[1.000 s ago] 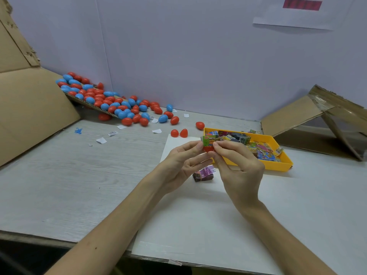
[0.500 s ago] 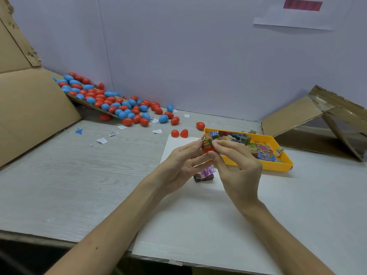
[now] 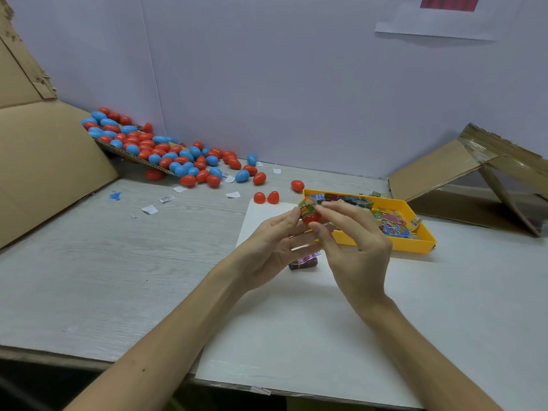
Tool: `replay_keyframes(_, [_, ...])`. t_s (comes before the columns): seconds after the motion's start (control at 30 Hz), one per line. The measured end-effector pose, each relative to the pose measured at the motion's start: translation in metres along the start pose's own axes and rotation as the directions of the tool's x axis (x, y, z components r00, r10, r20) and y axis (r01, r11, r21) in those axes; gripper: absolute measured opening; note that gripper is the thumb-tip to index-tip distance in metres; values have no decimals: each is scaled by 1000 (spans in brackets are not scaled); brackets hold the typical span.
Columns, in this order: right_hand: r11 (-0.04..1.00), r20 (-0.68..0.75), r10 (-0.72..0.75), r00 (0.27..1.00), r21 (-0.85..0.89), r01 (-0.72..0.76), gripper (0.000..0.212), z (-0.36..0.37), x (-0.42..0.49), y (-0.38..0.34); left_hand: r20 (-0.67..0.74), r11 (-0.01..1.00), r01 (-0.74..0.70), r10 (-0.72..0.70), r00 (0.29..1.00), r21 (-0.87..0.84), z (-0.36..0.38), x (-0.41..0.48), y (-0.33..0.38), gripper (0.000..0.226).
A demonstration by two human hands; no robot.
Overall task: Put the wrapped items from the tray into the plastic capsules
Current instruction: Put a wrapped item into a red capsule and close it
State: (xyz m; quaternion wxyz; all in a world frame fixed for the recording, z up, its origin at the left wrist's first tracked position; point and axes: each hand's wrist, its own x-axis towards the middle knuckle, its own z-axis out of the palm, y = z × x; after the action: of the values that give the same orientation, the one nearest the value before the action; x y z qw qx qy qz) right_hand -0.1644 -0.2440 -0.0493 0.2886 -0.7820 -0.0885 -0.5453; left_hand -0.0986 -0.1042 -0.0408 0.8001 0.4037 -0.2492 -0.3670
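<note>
Since a second ago my hands have barely shifted in front of the yellow tray, but the green wrapped item has turned and sits lower in the red capsule half. My right hand pinches the pair, index finger over the wrapper and thumb beneath the red shell. My left hand holds them from the other side with its fingertips; its thumb's contact I cannot tell.

They hang above the tray's near-left corner, over the white sheet. Nearer me than the tray the sheet lies bare, except for one dark wrapped item under my hands.

The tray is hard glossy plastic with low walls, holding crinkly bright wrappers. Just left of it sit an opened red capsule and a closed red capsule. Far left, smooth egg-shaped red and blue capsules spill off a cardboard sheet.
</note>
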Motion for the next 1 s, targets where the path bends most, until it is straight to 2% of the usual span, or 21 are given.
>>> replay_keyframes(0.1, [999,29,10,1000,-52,-8,30,1,1,1,45,1000,10,-10,999,-13,-1,-1,1,34])
replay_keyframes(0.2, [999,37,-19,999,-28,20,26,0,0,3,34,998,35,-33,999,-52,-2,1,3,40])
replay_keyframes(0.33, [1000,27,-26,999,10,26,27,0,0,2,16,1000,-16,16,1000,-4,-3,1,2,36])
replay_keyframes(0.83, [1000,19,10,1000,6,-10,28,-1,-1,6,-31,995,-50,53,998,86,-4,6,-3,36])
replay_keyframes(0.9, [999,27,39,999,36,-39,26,-1,0,4,-62,989,-65,74,995,135,-5,6,-3,37])
replay_keyframes(1.0, [972,99,147,984,168,-162,30,-1,4,1,-136,972,-106,137,981,210,-6,7,-4,39])
